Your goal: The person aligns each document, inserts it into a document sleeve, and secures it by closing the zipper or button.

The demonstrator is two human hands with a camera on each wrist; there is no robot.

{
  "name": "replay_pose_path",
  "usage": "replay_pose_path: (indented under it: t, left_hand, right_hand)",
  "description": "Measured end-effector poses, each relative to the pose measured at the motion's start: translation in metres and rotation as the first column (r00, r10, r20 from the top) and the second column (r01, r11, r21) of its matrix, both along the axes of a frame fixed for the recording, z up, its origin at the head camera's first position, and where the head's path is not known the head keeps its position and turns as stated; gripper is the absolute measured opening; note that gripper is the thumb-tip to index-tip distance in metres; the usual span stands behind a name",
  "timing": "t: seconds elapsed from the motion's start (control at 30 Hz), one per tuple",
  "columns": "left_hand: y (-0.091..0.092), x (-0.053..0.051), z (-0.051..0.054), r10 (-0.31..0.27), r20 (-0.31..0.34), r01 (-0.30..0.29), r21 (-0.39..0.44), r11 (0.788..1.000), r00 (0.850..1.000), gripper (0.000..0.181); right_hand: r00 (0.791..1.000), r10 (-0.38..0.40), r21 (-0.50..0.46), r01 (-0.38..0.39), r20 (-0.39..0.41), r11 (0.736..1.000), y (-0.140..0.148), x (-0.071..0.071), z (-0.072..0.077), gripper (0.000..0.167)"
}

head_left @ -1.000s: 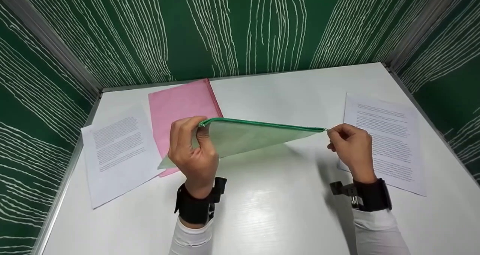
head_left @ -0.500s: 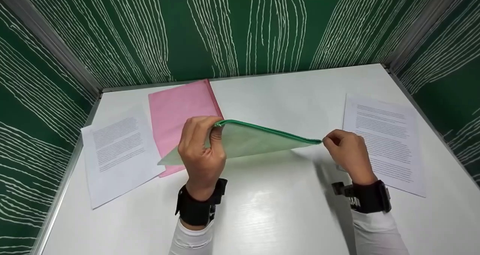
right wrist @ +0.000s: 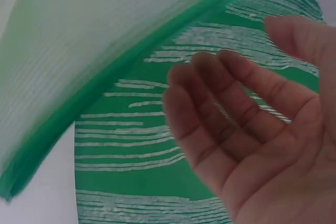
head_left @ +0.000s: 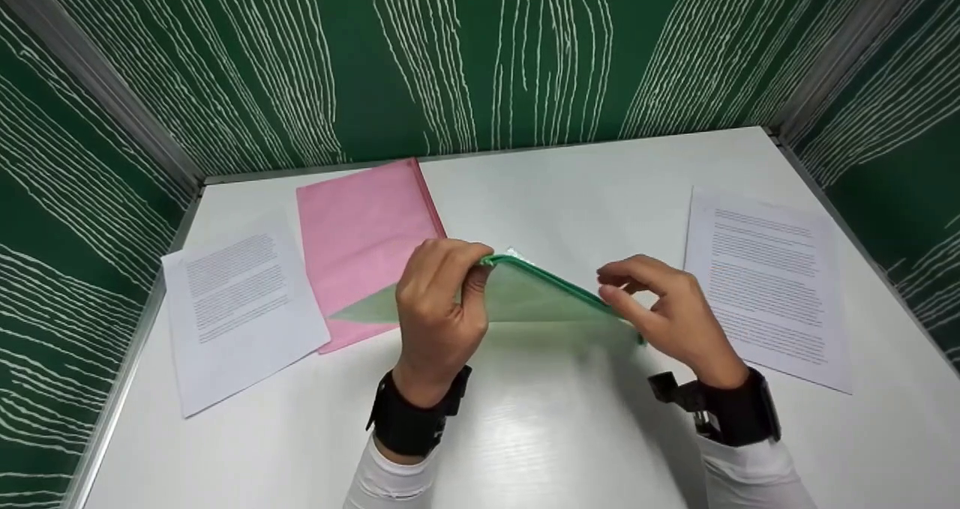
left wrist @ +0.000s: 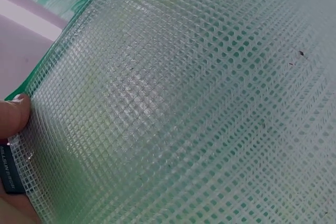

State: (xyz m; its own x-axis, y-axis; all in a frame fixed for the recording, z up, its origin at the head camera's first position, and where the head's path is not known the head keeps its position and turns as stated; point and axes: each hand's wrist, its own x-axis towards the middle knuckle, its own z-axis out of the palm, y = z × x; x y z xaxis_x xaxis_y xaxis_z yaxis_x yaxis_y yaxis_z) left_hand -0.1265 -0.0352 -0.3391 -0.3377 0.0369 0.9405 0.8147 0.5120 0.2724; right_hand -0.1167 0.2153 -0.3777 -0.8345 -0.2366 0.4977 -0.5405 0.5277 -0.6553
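Note:
A translucent green mesh zip pouch (head_left: 544, 295) hangs tilted above the white table, its darker green zip edge (right wrist: 121, 64) uppermost. My left hand (head_left: 442, 310) pinches the pouch's upper left corner between thumb and fingers. In the left wrist view, the thumb (left wrist: 14, 116) presses at the edge beside a small dark label (left wrist: 10, 171), and the mesh fills most of the picture. My right hand (head_left: 671, 318) is close to the pouch's right end, fingers loosely bent and spread. The right wrist view shows nothing between those fingers; the zip edge passes apart from them.
A pink zip pouch (head_left: 360, 224) lies flat at the back left, partly behind the green one. Printed sheets (head_left: 240, 329) lie at the left of the white table (head_left: 540, 449), and more printed sheets (head_left: 772, 291) at the right. Green walls (head_left: 480, 59) with white lines enclose the table.
My left hand has moved right with the pouch corner. The right hand has let go of the pouch's right end and opened; that end has sagged lower.

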Motion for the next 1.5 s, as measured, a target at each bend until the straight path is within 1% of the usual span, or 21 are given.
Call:
replay_pose_path:
  t: [0.03, 0.1, 0.2, 0.27, 0.37, 0.5, 0.57, 0.67, 0.77, 0.87, 0.97, 1.07, 1.17, 1.23, 1.3, 1.4, 1.47, 1.5]
  left_hand:
    - [0.001, 0.000, -0.001, -0.005, 0.001, 0.005, -0.005, 1.000, 1.000, 0.009]
    - [0.004, 0.001, -0.001, -0.015, 0.002, 0.015, -0.011, 1.000, 1.000, 0.007]
    - [0.007, 0.002, -0.001, -0.031, 0.003, 0.031, -0.016, 0.999, 1.000, 0.002]
    - [0.009, 0.003, -0.001, -0.041, 0.002, 0.041, -0.018, 0.999, 0.999, 0.003]
    - [0.011, 0.004, 0.000, -0.050, 0.004, 0.050, -0.022, 0.999, 0.999, 0.004]
    - [0.013, 0.005, 0.000, -0.052, 0.009, 0.052, -0.021, 0.998, 0.999, 0.007]
    - [0.013, 0.005, 0.000, -0.050, 0.017, 0.050, -0.021, 0.999, 0.999, 0.007]
    - [0.013, 0.004, -0.001, -0.047, 0.039, 0.048, -0.021, 0.999, 0.998, 0.006]
    - [0.010, 0.003, -0.001, -0.033, 0.073, 0.035, -0.023, 0.999, 0.997, 0.009]
    - [0.005, 0.000, -0.002, 0.002, 0.121, 0.001, -0.024, 1.000, 0.993, 0.017]
    - [-0.002, -0.003, -0.003, 0.054, 0.172, -0.051, -0.019, 0.999, 0.984, 0.026]
    - [-0.009, -0.007, -0.004, 0.116, 0.202, -0.117, -0.005, 0.993, 0.972, 0.034]
    - [-0.016, -0.011, -0.004, 0.176, 0.216, -0.188, 0.033, 0.982, 0.960, 0.046]
    - [-0.019, -0.013, -0.004, 0.203, 0.230, -0.226, 0.075, 0.971, 0.952, 0.056]
    - [-0.021, -0.014, -0.005, 0.232, 0.249, -0.268, 0.120, 0.956, 0.940, 0.067]
    - [-0.023, -0.016, -0.006, 0.245, 0.295, -0.305, 0.178, 0.935, 0.923, 0.079]
    - [-0.023, -0.016, -0.008, 0.227, 0.336, -0.308, 0.212, 0.928, 0.914, 0.084]
    - [-0.023, -0.017, -0.009, 0.206, 0.356, -0.298, 0.228, 0.927, 0.912, 0.085]
  right_hand:
    - [0.999, 0.038, -0.010, -0.039, -0.023, 0.999, -0.006, 0.002, 0.005, 0.019]
    - [0.995, 0.091, -0.030, -0.092, -0.046, 0.995, -0.015, 0.007, 0.013, 0.020]
    - [0.991, 0.122, -0.036, -0.124, -0.046, 0.992, -0.024, 0.010, 0.018, 0.021]
    - [0.992, 0.121, -0.038, -0.122, -0.034, 0.992, -0.027, 0.011, 0.015, 0.021]
    - [0.993, 0.119, -0.047, -0.119, -0.012, 0.992, -0.026, 0.007, 0.003, 0.019]
    - [0.995, 0.102, -0.056, -0.102, -0.018, 0.993, -0.022, -0.001, -0.014, 0.015]
    - [0.996, 0.083, -0.071, -0.085, -0.026, 0.994, -0.019, -0.003, -0.019, 0.015]
    - [0.998, 0.051, -0.095, -0.054, -0.032, 0.994, -0.016, -0.004, -0.020, 0.017]
    - [0.999, 0.029, -0.117, -0.032, -0.027, 0.993, -0.013, -0.004, -0.019, 0.018]
    - [1.000, 0.019, -0.152, -0.023, -0.024, 0.988, -0.008, -0.004, -0.017, 0.019]
    - [0.999, 0.009, -0.206, -0.016, -0.036, 0.979, -0.003, -0.004, -0.014, 0.019]
    - [0.998, -0.013, -0.271, -0.006, -0.067, 0.963, 0.001, -0.003, -0.011, 0.019]
    - [0.997, -0.021, -0.373, -0.006, -0.068, 0.928, 0.003, -0.001, -0.004, 0.017]
    - [0.998, -0.036, -0.425, 0.008, -0.057, 0.905, 0.004, 0.002, 0.002, 0.015]
    - [0.998, -0.054, -0.465, 0.030, -0.039, 0.885, 0.003, 0.006, 0.009, 0.013]
    - [0.997, -0.078, -0.508, 0.062, -0.011, 0.859, 0.003, 0.010, 0.017, 0.012]
    - [0.997, -0.083, -0.543, 0.073, 0.006, 0.837, 0.005, 0.011, 0.018, 0.011]
    - [0.997, -0.072, -0.569, 0.067, 0.013, 0.819, 0.007, 0.011, 0.018, 0.012]
